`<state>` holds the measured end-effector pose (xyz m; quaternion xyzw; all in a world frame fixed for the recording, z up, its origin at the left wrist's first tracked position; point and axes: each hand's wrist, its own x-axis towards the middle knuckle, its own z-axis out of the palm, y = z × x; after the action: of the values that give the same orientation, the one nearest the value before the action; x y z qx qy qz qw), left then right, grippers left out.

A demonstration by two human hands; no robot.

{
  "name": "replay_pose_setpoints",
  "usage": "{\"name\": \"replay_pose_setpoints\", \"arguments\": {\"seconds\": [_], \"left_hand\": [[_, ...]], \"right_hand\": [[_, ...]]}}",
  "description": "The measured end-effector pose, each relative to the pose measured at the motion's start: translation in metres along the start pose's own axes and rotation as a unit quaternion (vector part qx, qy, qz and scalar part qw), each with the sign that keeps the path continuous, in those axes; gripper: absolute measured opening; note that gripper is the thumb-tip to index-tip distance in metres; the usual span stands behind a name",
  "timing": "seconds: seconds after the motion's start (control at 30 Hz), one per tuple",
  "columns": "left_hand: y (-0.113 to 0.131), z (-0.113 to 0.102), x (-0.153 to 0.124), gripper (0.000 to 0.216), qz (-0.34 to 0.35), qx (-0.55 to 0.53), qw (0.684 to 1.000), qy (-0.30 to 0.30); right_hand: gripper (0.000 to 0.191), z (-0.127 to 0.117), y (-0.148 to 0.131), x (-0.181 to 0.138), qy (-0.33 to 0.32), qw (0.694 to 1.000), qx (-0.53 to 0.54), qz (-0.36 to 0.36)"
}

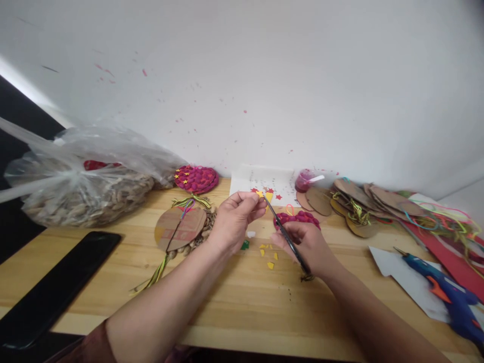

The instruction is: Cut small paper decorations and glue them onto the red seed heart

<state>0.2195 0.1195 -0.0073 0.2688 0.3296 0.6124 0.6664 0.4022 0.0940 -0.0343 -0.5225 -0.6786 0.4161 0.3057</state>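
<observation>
Between the fingertips of my left hand [242, 217] is a small yellow star [259, 193]. My right hand [308, 244] is wrapped round slim dark scissors [283, 229], whose tip reaches up to the yellow piece. Yellow scraps [270, 264] and a green scrap [245, 245] lie on the table under my hands. Behind my right hand is a magenta disc [298, 218] with a bumpy face, partly hidden. Red stars [279, 197] rest on a white sheet [242, 177] beyond my fingers.
Plastic bags of shells [86, 191] stand left, above a black phone-like slab [56, 287]. A cardboard disc with tassels [181, 229] and a magenta starred disc [196, 179] lie left. On the right are a purple cup [303, 181], cardboard discs [351, 199] and a blue glue gun [442, 287].
</observation>
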Motion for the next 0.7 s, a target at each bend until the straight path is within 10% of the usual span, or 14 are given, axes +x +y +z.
{"name": "replay_pose_setpoints", "arguments": {"seconds": [0.7], "left_hand": [[-0.0023, -0.0007, 0.0009, 0.024, 0.009, 0.008, 1.000, 0.001]], "right_hand": [[0.037, 0.0003, -0.0046, -0.0017, -0.006, 1.000, 0.017, 0.020]]}}
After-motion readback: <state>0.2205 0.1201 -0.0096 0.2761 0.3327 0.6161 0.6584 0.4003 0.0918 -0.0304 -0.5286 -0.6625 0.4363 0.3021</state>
